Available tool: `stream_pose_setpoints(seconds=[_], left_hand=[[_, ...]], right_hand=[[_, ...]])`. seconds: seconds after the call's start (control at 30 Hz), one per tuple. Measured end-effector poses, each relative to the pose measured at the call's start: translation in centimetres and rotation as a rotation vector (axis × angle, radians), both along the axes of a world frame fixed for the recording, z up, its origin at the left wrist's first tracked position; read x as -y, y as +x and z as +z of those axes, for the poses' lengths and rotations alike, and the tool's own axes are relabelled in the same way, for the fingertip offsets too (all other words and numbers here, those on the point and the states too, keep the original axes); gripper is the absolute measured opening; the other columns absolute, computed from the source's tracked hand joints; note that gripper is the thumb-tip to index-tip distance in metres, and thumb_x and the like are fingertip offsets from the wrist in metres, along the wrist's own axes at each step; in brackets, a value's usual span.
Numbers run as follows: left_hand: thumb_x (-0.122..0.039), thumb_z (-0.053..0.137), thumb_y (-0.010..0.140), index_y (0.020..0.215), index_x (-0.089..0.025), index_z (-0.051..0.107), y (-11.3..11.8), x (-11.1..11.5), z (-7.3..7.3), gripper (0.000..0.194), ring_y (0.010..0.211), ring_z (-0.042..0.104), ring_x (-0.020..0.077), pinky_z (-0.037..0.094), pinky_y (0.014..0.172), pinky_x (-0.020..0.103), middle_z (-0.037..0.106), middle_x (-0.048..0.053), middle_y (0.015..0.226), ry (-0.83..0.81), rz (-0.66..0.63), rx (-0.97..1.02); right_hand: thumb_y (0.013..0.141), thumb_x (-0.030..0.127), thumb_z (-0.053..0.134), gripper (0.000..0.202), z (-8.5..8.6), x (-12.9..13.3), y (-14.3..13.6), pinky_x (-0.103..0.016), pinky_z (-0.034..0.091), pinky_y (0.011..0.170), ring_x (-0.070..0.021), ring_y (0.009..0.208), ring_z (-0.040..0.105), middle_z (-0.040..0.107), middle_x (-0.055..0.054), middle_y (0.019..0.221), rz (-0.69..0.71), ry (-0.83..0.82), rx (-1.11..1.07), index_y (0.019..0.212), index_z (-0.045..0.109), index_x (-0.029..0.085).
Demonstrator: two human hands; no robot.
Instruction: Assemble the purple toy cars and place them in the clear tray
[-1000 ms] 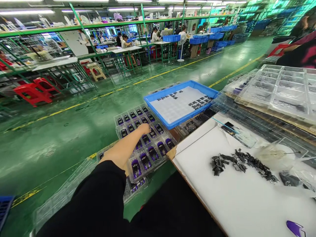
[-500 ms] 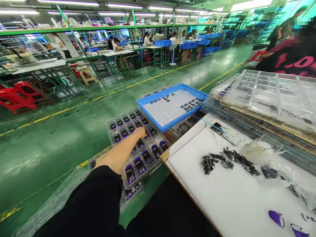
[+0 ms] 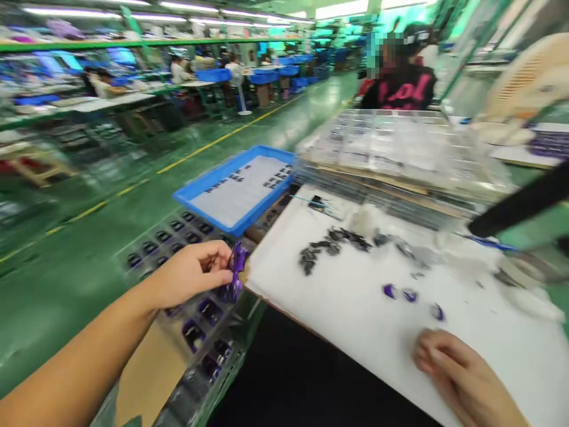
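the left hand [image 3: 191, 274] is out over the clear tray of purple toy cars [image 3: 186, 284], its fingers [image 3: 217, 265] pinched together on a small purple car body [image 3: 237, 270], which is lifted just above the tray near the left edge of the white tabletop [image 3: 347, 308]. the right hand [image 3: 462, 379] lies on the tabletop at the near right, fingers curled loosely with nothing seen in them. three small purple pieces [image 3: 409, 295] lie just beyond it, and a heap of dark small parts [image 3: 331, 246] sits further back. a blue tray [image 3: 235, 190] with a few dark parts stands behind the car tray, beside stacked clear trays [image 3: 400, 148]. a person in a dark top [image 3: 402, 89] sits beyond them.
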State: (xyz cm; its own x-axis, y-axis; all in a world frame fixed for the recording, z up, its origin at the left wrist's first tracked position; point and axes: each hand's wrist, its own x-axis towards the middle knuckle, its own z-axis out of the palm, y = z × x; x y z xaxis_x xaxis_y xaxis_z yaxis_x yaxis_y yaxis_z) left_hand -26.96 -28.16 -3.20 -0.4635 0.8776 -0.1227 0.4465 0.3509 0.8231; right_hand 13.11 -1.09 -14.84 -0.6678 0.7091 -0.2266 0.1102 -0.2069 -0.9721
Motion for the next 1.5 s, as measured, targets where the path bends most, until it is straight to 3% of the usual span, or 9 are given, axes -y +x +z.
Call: stream_pose_setpoints(seconds=[0.1,0.27,0.37,0.47,0.63,0.87,1.03,1.27,1.5], left_hand=[[-0.036,0.075,0.074,0.081,-0.016,0.059,6.8,-6.4,-0.3,0.027,0.063,0.049,0.0160,0.036,0.058,0.024,0.055,0.001,0.071,0.018,-0.171,0.366],[-0.045,0.085,0.066,0.081,-0.013,0.061,18.4,-16.1,-3.7,0.042,0.063,0.048,0.0152,0.036,0.057,0.024,0.056,0.003,0.072,-0.093,-0.322,0.746],[-0.049,0.088,0.064,0.076,-0.012,0.060,22.8,-19.2,-5.1,0.048,0.060,0.046,0.0123,0.036,0.056,0.022,0.056,0.003,0.074,-0.100,-0.319,0.850],[-0.050,0.089,0.067,0.076,-0.013,0.058,24.8,-20.3,-5.4,0.049,0.055,0.042,0.0099,0.035,0.055,0.021,0.052,0.001,0.066,-0.138,-0.272,0.966],[-0.052,0.076,0.082,0.097,-0.013,0.067,24.0,-19.8,-5.3,0.043,0.055,0.044,0.0097,0.038,0.055,0.022,0.059,0.005,0.080,-0.146,-0.347,0.911],[-0.020,0.058,0.096,0.095,-0.016,0.067,19.3,-24.2,-6.1,0.010,0.072,0.058,0.0182,0.045,0.065,0.029,0.063,0.005,0.080,0.673,-0.582,-0.262],[-0.015,0.057,0.095,0.096,-0.015,0.066,17.4,-28.0,-8.0,0.009,0.069,0.060,0.0191,0.048,0.064,0.031,0.065,0.006,0.079,0.887,-0.642,-0.342],[-0.011,0.060,0.093,0.097,-0.015,0.067,15.3,-25.7,-7.6,0.009,0.062,0.058,0.0167,0.047,0.056,0.028,0.063,0.004,0.075,0.931,-0.501,-0.330],[-0.033,0.062,0.094,0.083,-0.016,0.070,10.6,-25.0,-5.4,0.022,0.059,0.060,0.0175,0.047,0.055,0.028,0.061,0.003,0.067,1.092,0.102,-0.468]], right_hand=[[0.089,0.035,0.065,0.015,-0.2,0.8,1.1,-0.034,0.054,0.072,-0.0180,0.075,0.062,0.062,-0.006,0.085,0.074,0.185,-0.064,0.097,0.067,0.023],[0.083,0.032,0.073,0.083,-0.3,1.8,1.0,-0.050,0.034,0.113,-0.0304,0.142,0.032,0.032,-0.013,0.153,0.084,0.611,-0.182,0.151,0.025,0.033],[0.079,0.033,0.078,0.097,-0.4,1.5,1.4,-0.051,0.031,0.115,-0.0295,0.142,0.033,0.033,-0.012,0.154,0.077,0.623,-0.255,0.153,0.016,0.036],[0.086,0.032,0.071,0.071,-0.4,0.7,1.9,-0.049,0.034,0.112,-0.0273,0.133,0.047,0.050,-0.012,0.142,0.020,0.566,-0.271,0.147,0.035,0.032],[0.093,0.046,0.059,0.050,0.4,0.1,2.1,-0.041,0.043,0.101,-0.0232,0.112,0.060,0.062,-0.012,0.121,-0.005,0.067,-0.463,0.135,0.052,0.021],[0.101,0.049,0.037,0.054,2.1,0.4,1.7,-0.037,0.048,0.089,-0.0211,0.093,0.063,0.064,-0.013,0.102,0.048,-0.780,-0.677,0.130,0.058,0.009],[0.101,0.051,0.031,0.059,2.1,0.2,1.3,-0.036,0.051,0.080,-0.0206,0.084,0.063,0.063,-0.013,0.099,0.007,-0.859,-0.638,0.129,0.059,0.007],[0.096,0.053,0.048,0.052,1.8,0.0,0.8,-0.031,0.052,0.072,-0.0187,0.078,0.065,0.065,-0.012,0.099,-0.051,-0.817,-0.544,0.116,0.065,0.008],[0.076,0.045,0.079,0.043,1.5,0.0,1.4,-0.028,0.052,0.067,-0.0187,0.072,0.069,0.065,-0.004,0.086,0.105,-0.701,-0.581,0.107,0.059,0.022]])
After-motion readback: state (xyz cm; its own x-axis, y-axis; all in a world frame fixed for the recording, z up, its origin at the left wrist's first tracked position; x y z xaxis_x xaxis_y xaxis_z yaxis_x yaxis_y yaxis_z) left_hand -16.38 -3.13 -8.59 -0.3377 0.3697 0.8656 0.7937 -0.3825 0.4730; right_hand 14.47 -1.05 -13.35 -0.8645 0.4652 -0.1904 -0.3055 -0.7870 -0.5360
